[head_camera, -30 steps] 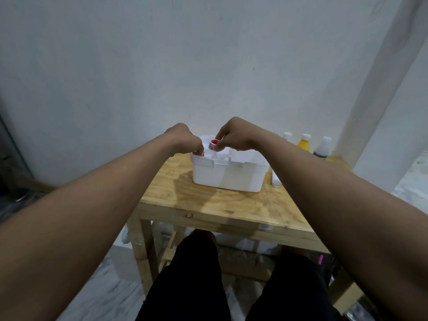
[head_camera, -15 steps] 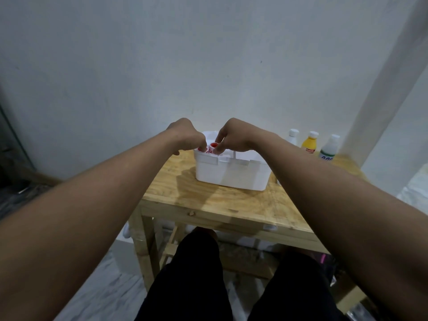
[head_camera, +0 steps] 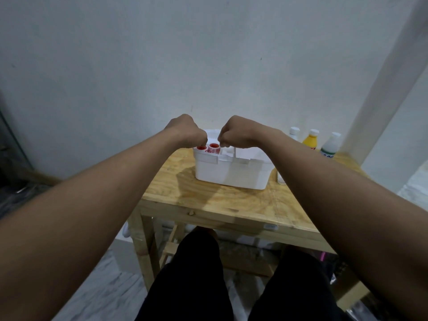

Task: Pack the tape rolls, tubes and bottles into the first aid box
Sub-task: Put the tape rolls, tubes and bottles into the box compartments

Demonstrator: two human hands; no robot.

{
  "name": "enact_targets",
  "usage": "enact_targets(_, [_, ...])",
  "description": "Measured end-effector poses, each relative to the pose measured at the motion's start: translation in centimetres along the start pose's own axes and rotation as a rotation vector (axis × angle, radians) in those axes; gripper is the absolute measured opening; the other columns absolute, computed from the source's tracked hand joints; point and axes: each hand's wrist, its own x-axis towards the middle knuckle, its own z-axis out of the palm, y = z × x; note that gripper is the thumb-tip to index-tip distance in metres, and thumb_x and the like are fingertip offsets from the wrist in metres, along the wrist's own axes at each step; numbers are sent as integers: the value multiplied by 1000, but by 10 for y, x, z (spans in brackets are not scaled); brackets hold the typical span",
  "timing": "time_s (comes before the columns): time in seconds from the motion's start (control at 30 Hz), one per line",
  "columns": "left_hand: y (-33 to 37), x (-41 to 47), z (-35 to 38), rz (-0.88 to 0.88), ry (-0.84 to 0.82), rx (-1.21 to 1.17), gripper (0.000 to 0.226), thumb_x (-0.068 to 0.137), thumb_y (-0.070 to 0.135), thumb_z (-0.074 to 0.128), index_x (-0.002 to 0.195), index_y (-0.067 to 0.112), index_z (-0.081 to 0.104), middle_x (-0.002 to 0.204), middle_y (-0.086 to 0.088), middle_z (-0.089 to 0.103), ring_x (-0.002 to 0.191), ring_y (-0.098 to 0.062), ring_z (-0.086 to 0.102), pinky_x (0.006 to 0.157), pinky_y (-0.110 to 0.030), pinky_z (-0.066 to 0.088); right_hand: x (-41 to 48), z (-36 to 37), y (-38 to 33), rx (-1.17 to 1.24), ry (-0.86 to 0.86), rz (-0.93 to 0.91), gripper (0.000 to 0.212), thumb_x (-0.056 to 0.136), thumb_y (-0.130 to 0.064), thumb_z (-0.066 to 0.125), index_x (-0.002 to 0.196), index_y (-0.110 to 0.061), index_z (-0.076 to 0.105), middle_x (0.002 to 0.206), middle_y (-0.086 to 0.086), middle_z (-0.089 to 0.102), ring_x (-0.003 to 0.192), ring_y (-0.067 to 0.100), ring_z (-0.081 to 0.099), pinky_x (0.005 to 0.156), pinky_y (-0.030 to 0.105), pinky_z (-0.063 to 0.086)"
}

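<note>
Presently, head view only. White first aid box (head_camera: pixel 231 172) sits open-topped on the wooden bench (head_camera: pixel 220 200), toward the far edge by the wall (head_camera: pixel 185 54). Two red-cored tape rolls stand in its left end, side by side: outer tape roll (head_camera: pixel 201 148) in the corner, inner tape roll (head_camera: pixel 214 147) just beside it toward the middle. What else the box holds I cannot see from this angle.

Both hands hang over that left end. Left hand (head_camera: pixel 188 133) has its fingers curled down, tips meeting the top of the outer tape roll. I cannot tell whether it pinches the roll or only touches it. Right hand (head_camera: pixel 236 133) is balled into a fist, thumb against forefinger, tips just beside the inner tape roll and apart from it as far as I can make out.

Three bottles stand upright in a row on the bench, behind and to the right of the box: white-capped bottle (head_camera: pixel 294 133), yellow bottle (head_camera: pixel 310 141), green-labelled bottle (head_camera: pixel 330 145). A white container (head_camera: pixel 281 178) stands just beside the box's right end, mostly hidden by my right forearm. Black trousers (head_camera: pixel 194 279) show below the bench's front edge.
</note>
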Motion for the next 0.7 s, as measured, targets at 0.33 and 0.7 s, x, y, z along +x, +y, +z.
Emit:
enact_targets(0.33, [64, -30, 24, 270, 292, 21, 29, 79, 24, 59, 105, 23, 73, 106, 2, 72, 103, -27, 62, 93, -41, 48, -47, -42, 43, -60, 238, 104, 40, 87, -3, 49, 117, -9, 74, 122, 9, 69, 113, 27, 61, 90, 29, 48])
enact_targets(0.7, [141, -63, 95, 544, 216, 6, 37, 85, 27, 57, 120, 21, 68, 118, -2, 70, 117, -26, 59, 96, -37, 48, -108, -51, 143, -115, 254, 341, 39, 90, -3, 49, 117, -14, 74, 120, 8, 69, 108, 27, 63, 85, 29, 47])
